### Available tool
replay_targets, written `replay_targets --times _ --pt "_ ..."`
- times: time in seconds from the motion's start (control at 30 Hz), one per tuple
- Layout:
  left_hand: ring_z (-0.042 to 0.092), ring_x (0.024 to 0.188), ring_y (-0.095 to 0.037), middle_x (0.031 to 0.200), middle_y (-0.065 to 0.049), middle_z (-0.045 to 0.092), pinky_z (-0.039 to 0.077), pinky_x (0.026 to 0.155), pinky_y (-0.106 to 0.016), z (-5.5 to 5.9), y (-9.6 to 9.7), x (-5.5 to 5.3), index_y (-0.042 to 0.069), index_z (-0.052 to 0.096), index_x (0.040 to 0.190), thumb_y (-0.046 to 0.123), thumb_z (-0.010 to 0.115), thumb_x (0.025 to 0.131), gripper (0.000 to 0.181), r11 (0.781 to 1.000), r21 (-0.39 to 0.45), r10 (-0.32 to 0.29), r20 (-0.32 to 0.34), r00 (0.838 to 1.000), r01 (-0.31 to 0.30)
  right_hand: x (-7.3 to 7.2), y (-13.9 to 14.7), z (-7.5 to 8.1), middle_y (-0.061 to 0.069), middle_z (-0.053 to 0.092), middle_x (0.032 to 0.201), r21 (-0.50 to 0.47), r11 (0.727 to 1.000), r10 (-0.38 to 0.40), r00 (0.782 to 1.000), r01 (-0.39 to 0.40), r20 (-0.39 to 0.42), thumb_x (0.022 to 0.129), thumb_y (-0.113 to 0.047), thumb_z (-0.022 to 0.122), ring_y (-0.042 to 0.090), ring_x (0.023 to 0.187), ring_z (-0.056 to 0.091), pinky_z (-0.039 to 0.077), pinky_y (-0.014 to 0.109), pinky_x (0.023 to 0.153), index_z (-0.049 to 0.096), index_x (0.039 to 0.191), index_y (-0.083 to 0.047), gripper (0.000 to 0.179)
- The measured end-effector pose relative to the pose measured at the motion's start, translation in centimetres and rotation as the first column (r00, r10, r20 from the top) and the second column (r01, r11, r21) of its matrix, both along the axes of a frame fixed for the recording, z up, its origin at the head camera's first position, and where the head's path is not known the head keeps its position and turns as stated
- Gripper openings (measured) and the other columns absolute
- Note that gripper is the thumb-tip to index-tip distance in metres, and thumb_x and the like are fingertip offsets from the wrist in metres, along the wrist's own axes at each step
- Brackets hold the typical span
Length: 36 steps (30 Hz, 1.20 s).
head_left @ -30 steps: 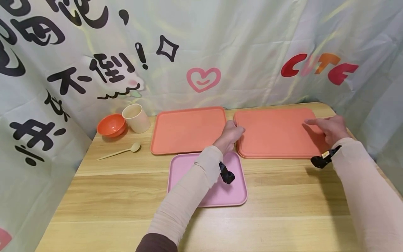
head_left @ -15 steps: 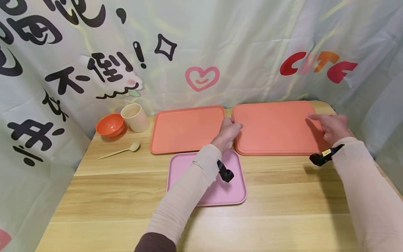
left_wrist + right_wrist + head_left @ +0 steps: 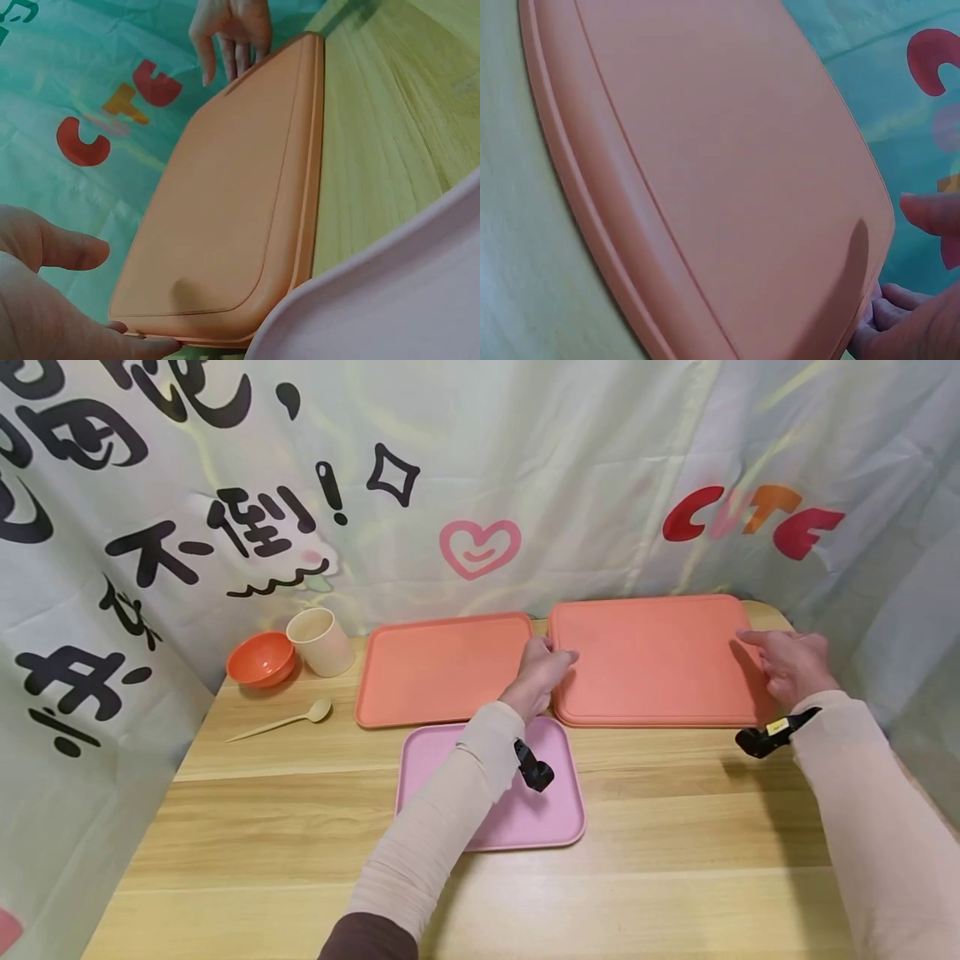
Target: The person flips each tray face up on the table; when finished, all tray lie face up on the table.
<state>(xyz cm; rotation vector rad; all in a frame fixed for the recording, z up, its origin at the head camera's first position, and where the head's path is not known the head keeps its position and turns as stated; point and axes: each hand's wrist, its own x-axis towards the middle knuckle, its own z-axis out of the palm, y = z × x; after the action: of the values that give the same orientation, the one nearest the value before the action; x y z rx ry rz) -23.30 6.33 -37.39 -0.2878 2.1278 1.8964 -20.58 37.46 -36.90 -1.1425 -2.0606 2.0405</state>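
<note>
Tray in orange (image 3: 652,660), wide and flat with a low raised rim, is seen upside down at the far right of a wooden table (image 3: 675,827), its far edge tilted up toward a printed curtain (image 3: 525,460). It is held at both short ends. The left hand (image 3: 542,675) is curled around the tray's left edge, thumb on top and fingers tucked beneath. The right hand (image 3: 791,664) is placed at the right edge, thumb over the top and fingers under the rim, as the right wrist view shows.

The tray is judged stiff, light and smooth, likely hard plastic, so slipping is possible on the flat face; the rim offers the surest hold, best taken at opposite edges as here.

Just left, a second orange tray (image 3: 442,668) lies flat and upright. Nearer, a smaller pink tray (image 3: 547,818) lies under the left forearm. At the far left, a cream cup (image 3: 321,642), an orange bowl (image 3: 261,658) and a pale spoon (image 3: 281,720) are grouped together.
</note>
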Motion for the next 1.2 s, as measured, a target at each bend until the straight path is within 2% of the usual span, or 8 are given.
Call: replay_targets --times 0.17,0.4,0.6,0.73,0.83,1.03,1.13,1.2 --pt "0.051 0.126 -0.02 0.144 -0.012 0.05 0.045 0.106 -0.036 0.3 -0.2 -0.1 -0.002 0.044 0.146 0.01 0.071 0.094 0.06 1.0 0.002 -0.006 0.008 1.0 0.006 0.0 -0.1 -0.2 -0.01 0.039 0.113 0.084 0.996 0.018 1.0 -0.017 -0.012 0.085 -0.036 0.082 0.009 0.1 0.039 0.035 0.028 0.096 0.062 0.093 -0.024 0.024" --pt "0.056 0.116 -0.021 0.129 -0.011 0.058 0.048 0.102 -0.037 0.8 -0.7 -0.4 -0.004 0.051 0.14 0.006 0.071 0.093 0.052 0.997 0.071 0.02 -0.025 1.0 -0.018 -0.3 -0.5 0.2 -0.014 0.038 0.111 0.087 0.996 -0.012 0.995 0.021 -0.101 0.09 -0.026 0.076 0.005 0.101 0.036 0.033 0.027 0.104 0.059 0.113 -0.022 0.029" --pt "0.046 0.089 -0.017 0.094 -0.002 0.042 0.042 0.078 -0.03 1.2 -1.1 -0.4 -0.004 0.054 0.107 0.002 0.072 0.09 0.026 0.996 0.081 0.031 -0.065 0.997 -0.025 -0.3 -0.9 0.6 -0.015 0.042 0.114 -0.02 0.998 -0.058 0.984 0.055 -0.166 0.093 -0.019 0.073 0.006 0.115 0.038 0.026 0.028 0.118 0.061 0.117 -0.024 0.027" --pt "0.046 0.086 -0.017 0.089 -0.001 0.042 0.04 0.076 -0.031 1.5 -1.3 -0.4 0.001 0.053 0.097 0.0 0.072 0.089 0.02 0.995 0.102 0.029 -0.079 0.996 -0.021 0.0 -1.0 1.2 -0.014 0.048 0.114 -0.054 0.997 -0.061 0.979 0.052 -0.193 0.092 -0.019 0.074 0.005 0.105 0.046 0.029 0.027 0.118 0.062 0.122 -0.023 0.032" --pt "0.05 0.097 -0.018 0.099 -0.003 0.05 0.044 0.086 -0.033 1.7 -1.4 -0.5 -0.002 0.058 0.109 0.002 0.073 0.088 0.026 0.994 0.111 0.025 -0.076 0.997 -0.017 0.1 -1.1 1.7 -0.013 0.05 0.114 -0.051 0.998 -0.05 0.978 0.04 -0.204 0.092 -0.022 0.075 0.005 0.1 0.049 0.029 0.027 0.117 0.065 0.119 -0.024 0.028" --pt "0.051 0.129 -0.021 0.14 -0.008 0.055 0.041 0.111 -0.038 2.3 -1.4 -0.4 0.004 0.048 0.149 0.005 0.075 0.087 0.068 0.993 0.119 0.012 -0.062 0.998 -0.004 0.4 -1.2 2.4 -0.01 0.05 0.115 -0.086 0.996 -0.057 0.964 0.035 -0.261 0.09 -0.019 0.077 0.005 0.096 0.054 0.038 0.02 0.107 0.068 0.106 -0.022 0.018" --pt "0.052 0.13 -0.022 0.141 -0.008 0.056 0.042 0.11 -0.038 2.6 -1.5 -0.3 0.006 0.047 0.151 0.003 0.075 0.086 0.07 0.991 0.134 0.003 -0.068 0.998 0.006 0.6 -1.2 2.6 -0.009 0.055 0.112 -0.112 0.993 -0.056 0.955 0.024 -0.292 0.089 -0.017 0.079 0.004 0.092 0.057 0.044 0.016 0.095 0.068 0.104 -0.019 0.019" --pt "0.053 0.128 -0.021 0.139 -0.006 0.057 0.042 0.11 -0.038 2.8 -1.6 -0.3 0.008 0.046 0.152 0.002 0.074 0.087 0.071 0.99 0.143 -0.002 -0.067 0.998 0.011 0.8 -1.2 2.8 -0.009 0.055 0.112 -0.121 0.993 -0.05 0.954 0.015 -0.294 0.088 -0.019 0.08 0.004 0.094 0.057 0.042 0.017 0.101 0.068 0.106 -0.02 0.021"
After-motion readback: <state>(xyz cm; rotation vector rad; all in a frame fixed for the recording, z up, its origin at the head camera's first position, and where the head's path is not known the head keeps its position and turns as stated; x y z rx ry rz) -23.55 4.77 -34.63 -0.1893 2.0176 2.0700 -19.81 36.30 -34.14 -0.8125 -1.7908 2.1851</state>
